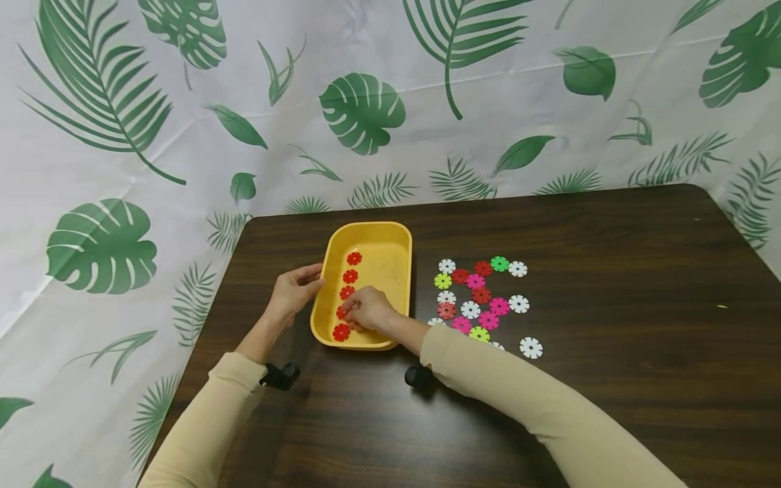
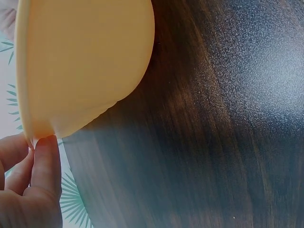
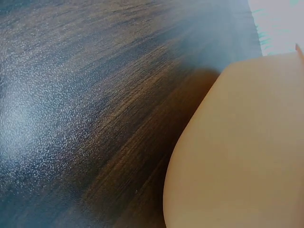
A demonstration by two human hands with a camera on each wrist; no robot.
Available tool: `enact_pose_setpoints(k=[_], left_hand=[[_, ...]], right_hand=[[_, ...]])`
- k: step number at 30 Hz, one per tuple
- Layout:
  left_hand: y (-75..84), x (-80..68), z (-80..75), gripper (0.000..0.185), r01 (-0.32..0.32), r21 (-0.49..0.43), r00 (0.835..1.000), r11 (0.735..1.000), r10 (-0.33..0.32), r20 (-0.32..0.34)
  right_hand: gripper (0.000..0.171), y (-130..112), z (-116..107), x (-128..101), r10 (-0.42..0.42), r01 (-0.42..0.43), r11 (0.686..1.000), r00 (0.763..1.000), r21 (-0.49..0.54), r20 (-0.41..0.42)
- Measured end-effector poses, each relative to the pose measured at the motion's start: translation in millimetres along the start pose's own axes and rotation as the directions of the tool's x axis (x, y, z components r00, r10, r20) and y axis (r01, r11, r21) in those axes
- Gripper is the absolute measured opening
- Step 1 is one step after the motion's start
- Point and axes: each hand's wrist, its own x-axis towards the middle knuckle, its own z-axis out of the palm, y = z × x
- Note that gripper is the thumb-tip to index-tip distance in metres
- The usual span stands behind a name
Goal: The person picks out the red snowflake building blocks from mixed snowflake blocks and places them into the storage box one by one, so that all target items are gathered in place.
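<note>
A yellow plastic tray (image 1: 399, 271) stands on the table, with several red notched discs (image 1: 350, 276) lined up along its left side. My left hand (image 1: 293, 293) pinches the tray's left rim; the left wrist view shows the thumb and fingers (image 2: 46, 164) on either side of the rim. Inside the tray, my right hand (image 1: 371, 310) has its curled fingertips at a red disc (image 1: 340, 312), second from the near end of the row, and partly covers it. In the right wrist view the tray's outer wall (image 3: 237, 156) hides nearly all of that hand.
Right of the tray, several white, pink, red, yellow-green and green notched discs (image 1: 481, 295) lie flat on the dark wooden table (image 1: 610, 285). A white disc (image 1: 531, 348) lies apart from them. The right forearm overlaps some discs. A leaf-print cloth (image 1: 378, 41) hangs behind the table.
</note>
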Motion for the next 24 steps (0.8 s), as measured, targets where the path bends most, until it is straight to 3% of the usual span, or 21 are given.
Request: enact_pose_setpoints(k=[7, 14, 24], left_hand=[[-0.8, -0.7, -0.5, 0.042, -0.009, 0.008, 1.0, 1.0, 0.009, 0.005], [-4.6, -0.7, -1.2, 0.042, -0.017, 0.004, 1.0, 1.0, 0.017, 0.004], [-7.3, -2.4, -0.8, 0.042, -0.029, 0.008, 1.0, 1.0, 0.029, 0.007]], right_hand=[[0.021, 1.1, -8.4, -3.6, -0.016, 0.015, 0.999, 1.0, 0.032, 0.008], [0.024, -4.4, -21.7, -15.6, -0.056, 0.051, 0.985, 0.998, 0.167, 0.026], [0.032, 3.5, -64.3, -30.9, -0.095, 0.11, 0.927, 0.994, 0.358, -0.06]])
